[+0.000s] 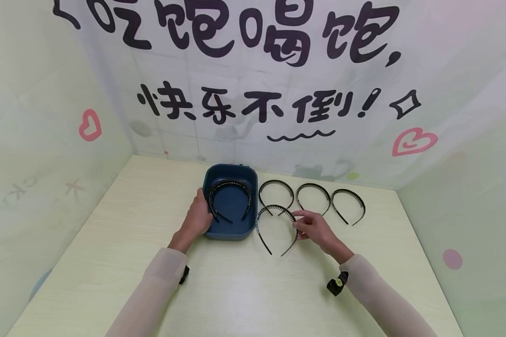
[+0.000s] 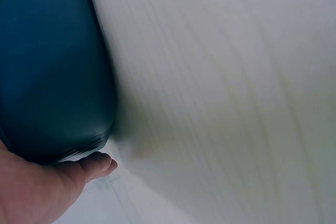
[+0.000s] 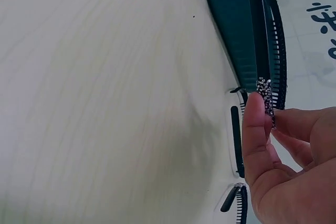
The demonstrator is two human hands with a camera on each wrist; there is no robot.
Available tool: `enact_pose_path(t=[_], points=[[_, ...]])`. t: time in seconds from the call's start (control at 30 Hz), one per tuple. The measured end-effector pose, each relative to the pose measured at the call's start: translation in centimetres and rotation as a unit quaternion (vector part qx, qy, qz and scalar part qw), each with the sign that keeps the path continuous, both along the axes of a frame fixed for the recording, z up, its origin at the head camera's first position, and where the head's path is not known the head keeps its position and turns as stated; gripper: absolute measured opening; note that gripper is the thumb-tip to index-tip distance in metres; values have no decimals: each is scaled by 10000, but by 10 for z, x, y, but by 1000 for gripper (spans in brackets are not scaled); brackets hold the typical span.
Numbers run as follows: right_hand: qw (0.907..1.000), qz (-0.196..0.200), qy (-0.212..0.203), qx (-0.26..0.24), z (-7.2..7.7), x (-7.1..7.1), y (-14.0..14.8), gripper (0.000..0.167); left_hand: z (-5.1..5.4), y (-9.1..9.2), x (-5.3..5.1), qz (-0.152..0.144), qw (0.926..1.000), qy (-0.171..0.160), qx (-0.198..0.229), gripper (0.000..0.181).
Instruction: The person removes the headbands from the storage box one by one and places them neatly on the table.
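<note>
I log the left hand (image 1: 197,216) clamped on the left wall of a blue bin (image 1: 229,236), black headbands (image 1: 230,181) inside. Just right, a toothed headband (image 1: 274,206) with glittery stones, pinched by the right hand (image 1: 317,229). Three similar headbands (image 1: 314,185) lie behind and rightward.

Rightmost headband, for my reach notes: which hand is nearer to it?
Right. The right hand, pinching another headband, is left of the rightmost headband; the left hand is farther left, gripping the blue bin's left side.
</note>
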State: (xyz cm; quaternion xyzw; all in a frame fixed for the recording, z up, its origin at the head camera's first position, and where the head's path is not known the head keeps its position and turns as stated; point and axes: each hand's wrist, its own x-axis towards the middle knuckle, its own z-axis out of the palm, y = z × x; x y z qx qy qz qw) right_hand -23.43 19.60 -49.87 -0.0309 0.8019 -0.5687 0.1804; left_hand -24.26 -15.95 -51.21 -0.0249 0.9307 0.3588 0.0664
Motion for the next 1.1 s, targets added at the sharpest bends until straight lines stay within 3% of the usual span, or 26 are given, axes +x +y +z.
enact_pose_path(t=[1.1], points=[[9998,18,-13,183,-19,-1,3,38,2,1,0,70,9999,-59,-79,81]])
